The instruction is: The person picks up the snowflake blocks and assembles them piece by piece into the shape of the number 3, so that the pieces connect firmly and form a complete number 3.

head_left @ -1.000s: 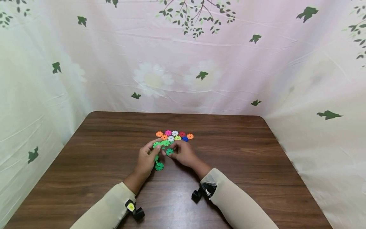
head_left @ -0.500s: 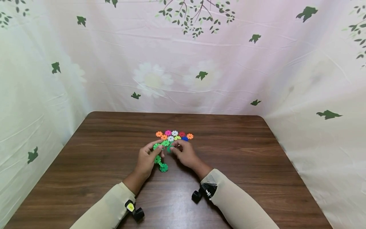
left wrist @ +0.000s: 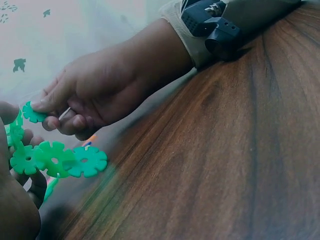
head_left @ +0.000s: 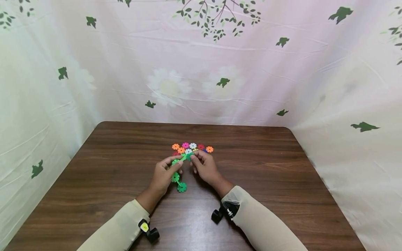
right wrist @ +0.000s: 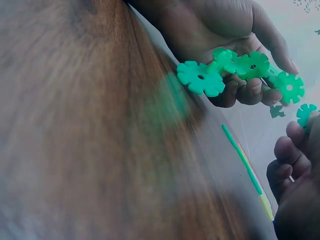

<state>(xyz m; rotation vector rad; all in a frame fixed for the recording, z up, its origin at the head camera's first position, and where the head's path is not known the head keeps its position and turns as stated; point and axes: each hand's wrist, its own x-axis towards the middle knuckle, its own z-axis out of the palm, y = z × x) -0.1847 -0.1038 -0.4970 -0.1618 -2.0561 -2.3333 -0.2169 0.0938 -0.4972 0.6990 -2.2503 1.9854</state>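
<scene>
My left hand grips a chain of several green flower-shaped interlocking discs, slotted into one another at angles. The chain's lower end hangs below the fingers, toward me. Between right thumb and fingertips, my right hand pinches a single darker green disc. That disc is close to the chain's upper end; the right wrist view shows a small gap between it and the end disc. Part of the chain is hidden behind the left fingers in the head view.
Just beyond the hands, loose discs in several colours lie flat on the brown wooden table, among them a pink one and an orange one. A printed cloth hangs behind and on both sides.
The right hand has raised and turned its green disc, bringing it to the chain's upper end. The chain's lower end has swung right and toward me. The left hand has barely moved.
</scene>
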